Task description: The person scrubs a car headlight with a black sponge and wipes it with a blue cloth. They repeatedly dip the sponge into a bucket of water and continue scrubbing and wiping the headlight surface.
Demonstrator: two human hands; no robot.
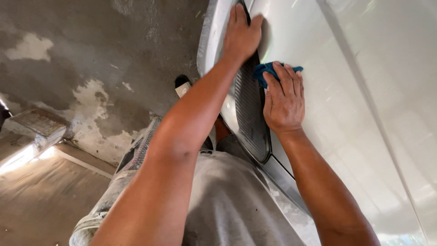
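Observation:
A white car body panel (346,91) fills the right side of the head view. A dark ribbed grille insert (250,114) sits in its edge. My left hand (241,34) rests flat on the upper end of that grille, fingers together on its rim. My right hand (284,98) presses a blue cloth (265,71) against the white panel just right of the grille; most of the cloth is hidden under my palm.
Stained grey concrete floor (91,68) lies below on the left. My grey shirt (227,200), patterned trousers and a dark shoe with a light sole (183,85) show beneath my arms. A bright strip of light and a low step (32,136) sit at far left.

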